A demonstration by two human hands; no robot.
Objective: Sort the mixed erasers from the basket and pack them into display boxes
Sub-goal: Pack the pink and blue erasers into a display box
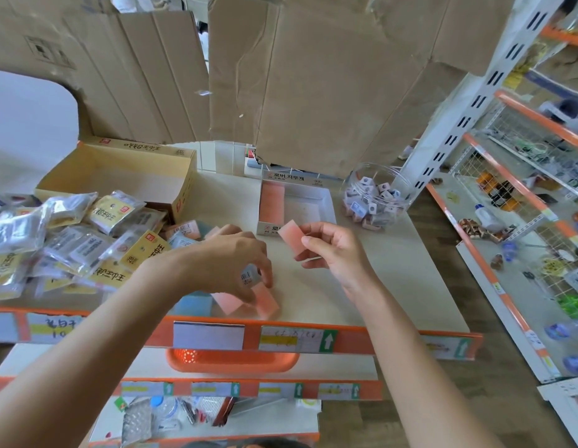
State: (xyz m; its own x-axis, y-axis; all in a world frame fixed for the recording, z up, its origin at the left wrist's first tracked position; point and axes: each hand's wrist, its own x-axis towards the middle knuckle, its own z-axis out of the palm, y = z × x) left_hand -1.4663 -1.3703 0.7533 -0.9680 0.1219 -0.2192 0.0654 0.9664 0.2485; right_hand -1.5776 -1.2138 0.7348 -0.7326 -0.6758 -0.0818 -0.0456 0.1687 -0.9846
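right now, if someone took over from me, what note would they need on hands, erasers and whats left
Left hand: pinches a small labelled eraser over the loose pink erasers at the shelf's front edge.
Right hand: holds one pink eraser just in front of the display box.
Done: a pink row fills the box's left side.
Left: pack the held and loose pink ones, then sort the blue eraser. The orange basket sits on the shelf below.
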